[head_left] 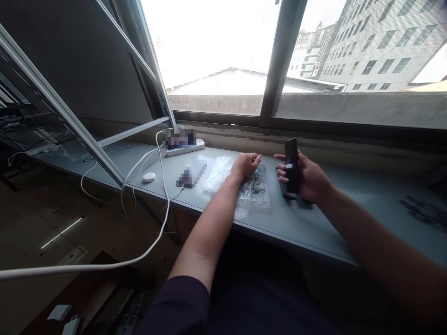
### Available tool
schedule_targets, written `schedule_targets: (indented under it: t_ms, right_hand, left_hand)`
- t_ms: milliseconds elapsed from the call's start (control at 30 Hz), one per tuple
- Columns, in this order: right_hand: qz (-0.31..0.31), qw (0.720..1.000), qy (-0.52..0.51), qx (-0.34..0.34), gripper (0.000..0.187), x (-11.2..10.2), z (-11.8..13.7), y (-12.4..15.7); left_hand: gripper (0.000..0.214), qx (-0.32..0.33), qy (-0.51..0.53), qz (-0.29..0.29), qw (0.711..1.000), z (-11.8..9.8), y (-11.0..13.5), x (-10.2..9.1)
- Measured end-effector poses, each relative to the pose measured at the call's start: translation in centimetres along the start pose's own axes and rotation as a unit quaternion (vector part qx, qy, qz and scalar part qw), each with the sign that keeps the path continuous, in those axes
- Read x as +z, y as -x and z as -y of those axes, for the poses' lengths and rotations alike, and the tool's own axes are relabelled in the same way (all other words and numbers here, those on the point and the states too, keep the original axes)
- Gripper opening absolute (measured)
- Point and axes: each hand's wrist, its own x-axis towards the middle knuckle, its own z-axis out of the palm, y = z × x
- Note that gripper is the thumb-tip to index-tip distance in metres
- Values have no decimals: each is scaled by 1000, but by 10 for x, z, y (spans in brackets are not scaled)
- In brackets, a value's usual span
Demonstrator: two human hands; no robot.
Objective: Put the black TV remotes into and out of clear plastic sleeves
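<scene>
My right hand [309, 179] is wrapped round a slim black remote-like device [291, 160] and holds it upright over the grey ledge [349, 218]. A second black remote [282, 186] lies flat on the ledge just under that hand. My left hand [246, 165] rests with curled fingers on clear plastic bags [256, 190] that hold dark items. Whether its fingers pinch the plastic, I cannot make out. Another clear bag [218, 172] lies to the left of my left wrist.
A white power strip [185, 146] sits at the back of the ledge, with white cables [153, 167] trailing off the front edge to the floor. A small white round object [149, 177] and a blurred small device [191, 176] lie nearby. A slanted metal frame [70, 116] stands left.
</scene>
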Motion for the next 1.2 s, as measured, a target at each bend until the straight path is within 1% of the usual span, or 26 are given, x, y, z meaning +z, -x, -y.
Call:
schedule_targets:
  t_ms: [100, 167, 233, 267, 367, 433, 500, 567, 633, 700, 767, 800, 867, 933, 967, 1200]
  right_hand:
    - [-34, 999, -30, 20, 31, -6, 4, -3]
    - [-60, 997, -32, 26, 23, -12, 4, -7]
    - [-76, 997, -12, 12, 13, -18, 1, -12]
    - [-80, 997, 7, -7, 9, -21, -1, -15]
    - [-85, 989, 87, -85, 24, -26, -10, -21]
    - [-104, 975, 155, -122, 30, -29, -16, -23]
    - [-125, 947, 253, -154, 32, -31, -20, -23]
    - [-118, 904, 365, -188, 35, -34, -22, -22]
    - [-104, 865, 446, -204, 44, -37, -22, -22]
    - [-104, 833, 502, -209, 57, -41, -22, -24]
    - [-105, 791, 560, -223, 67, -45, -23, -28]
    - [-97, 769, 588, -233, 67, -46, -24, -30]
    - [-67, 734, 630, -245, 55, -48, -26, -34]
    - [-40, 714, 654, -244, 39, -49, -30, -37]
    - [-32, 706, 663, -245, 35, -50, -31, -38]
    - [-25, 648, 709, -277, 31, -59, -36, -43]
  left_hand:
    - [43, -1, 7, -3, 1000, 0, -1, 1]
    - [44, -3, 8, -6, 1000, 1, -1, 1]
    - [45, -2, 9, -7, 1000, 1, -2, 2]
    - [45, -1, 9, -7, 1000, 1, -2, 3]
    - [44, 6, 7, -5, 1000, 2, -3, 4]
    - [44, 13, 6, -3, 1000, 2, -4, 5]
    - [44, 17, 3, -3, 1000, 1, -4, 5]
    - [45, 17, -1, -1, 1000, -2, -4, 3]
    - [45, 14, -4, 1, 1000, -5, -4, 1]
    - [44, 11, -7, 5, 1000, -7, -4, 0]
    - [43, 9, -7, 6, 1000, -8, -4, -2]
    - [43, 8, -6, 6, 1000, -8, -4, -2]
    - [43, 8, -4, 5, 1000, -8, -4, -2]
    - [42, 8, -3, 5, 1000, -7, -4, -1]
    - [41, 8, -4, 5, 1000, -7, -5, -1]
    - [44, 15, -41, 10, 999, -8, -5, 1]
